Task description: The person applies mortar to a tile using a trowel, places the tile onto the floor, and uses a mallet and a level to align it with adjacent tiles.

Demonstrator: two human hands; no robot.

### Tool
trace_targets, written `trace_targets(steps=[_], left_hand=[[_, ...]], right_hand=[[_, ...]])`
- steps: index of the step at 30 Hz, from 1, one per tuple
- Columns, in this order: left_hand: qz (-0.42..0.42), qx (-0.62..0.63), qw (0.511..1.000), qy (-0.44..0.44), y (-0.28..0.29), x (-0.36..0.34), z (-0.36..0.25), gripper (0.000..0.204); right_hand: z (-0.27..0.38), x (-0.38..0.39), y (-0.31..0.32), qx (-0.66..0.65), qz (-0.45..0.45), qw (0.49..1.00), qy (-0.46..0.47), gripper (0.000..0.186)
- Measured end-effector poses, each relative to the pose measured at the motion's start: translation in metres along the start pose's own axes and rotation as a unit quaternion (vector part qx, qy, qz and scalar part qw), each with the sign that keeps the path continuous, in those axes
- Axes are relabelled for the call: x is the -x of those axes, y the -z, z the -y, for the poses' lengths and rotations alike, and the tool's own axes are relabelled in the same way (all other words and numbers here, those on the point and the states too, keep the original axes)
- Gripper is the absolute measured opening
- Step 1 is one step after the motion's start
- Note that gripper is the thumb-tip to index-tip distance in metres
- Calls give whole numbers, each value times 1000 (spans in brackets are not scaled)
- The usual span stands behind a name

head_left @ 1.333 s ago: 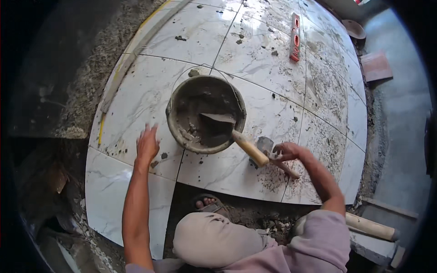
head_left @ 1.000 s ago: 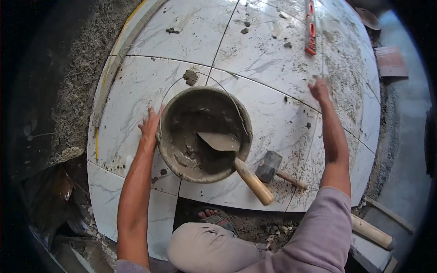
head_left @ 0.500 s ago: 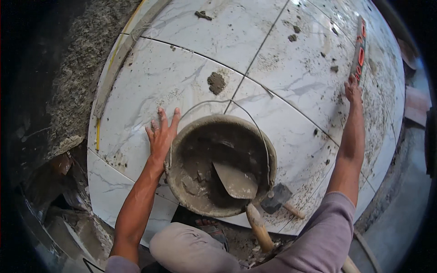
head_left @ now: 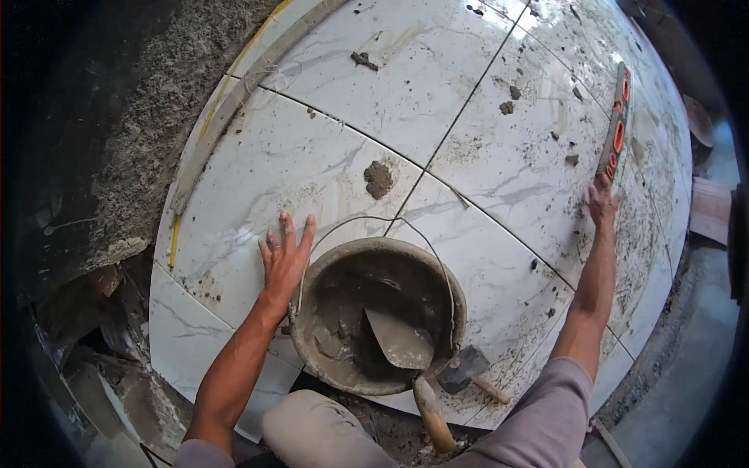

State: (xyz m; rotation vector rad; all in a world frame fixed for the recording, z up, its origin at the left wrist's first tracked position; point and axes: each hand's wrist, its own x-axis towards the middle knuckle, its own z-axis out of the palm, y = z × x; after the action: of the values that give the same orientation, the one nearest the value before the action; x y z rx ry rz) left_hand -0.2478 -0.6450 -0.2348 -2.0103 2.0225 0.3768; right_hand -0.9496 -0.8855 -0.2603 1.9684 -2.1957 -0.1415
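On R side, a long, slim grey-and-red spirit level (head_left: 616,125) lies on white marbled tiles (head_left: 312,168), long axis pointing away from me-side person, far end a bit R. It extends beyond R grip (head_left: 602,203), which is at its near end; can't tell if closed. L grip (head_left: 287,261), spread wide, is nr a round, mortar-smeared bucket (head_left: 367,245).

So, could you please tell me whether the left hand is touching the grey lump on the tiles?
Apart. The head view shows white tile between the spread fingers of the left hand and the lump.
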Motion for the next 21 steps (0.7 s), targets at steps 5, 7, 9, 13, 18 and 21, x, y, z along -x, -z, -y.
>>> trace_targets(steps=[5,7,9,13,18,21], left_hand=[[-1,1,1000,1,14,3,2,73],[16,-3,1000,9,25,4,1,76],[16,-4,1000,4,30,3,1,78],[-15,-23,999,-23,-6,-5,2,82],[-37,0,999,-13,1,10,15,74],[-39,70,996,-48,6,-6,-9,63]], right_hand=[[5,-30,-4,-222,103,968,-62,56],[29,-24,-7,-121,86,987,-56,56],[35,-16,-1,-111,60,992,-30,54],[45,38,8,-110,44,992,-41,41],[152,139,69,-337,54,930,-136,75],[100,118,69,-182,52,946,-264,93]])
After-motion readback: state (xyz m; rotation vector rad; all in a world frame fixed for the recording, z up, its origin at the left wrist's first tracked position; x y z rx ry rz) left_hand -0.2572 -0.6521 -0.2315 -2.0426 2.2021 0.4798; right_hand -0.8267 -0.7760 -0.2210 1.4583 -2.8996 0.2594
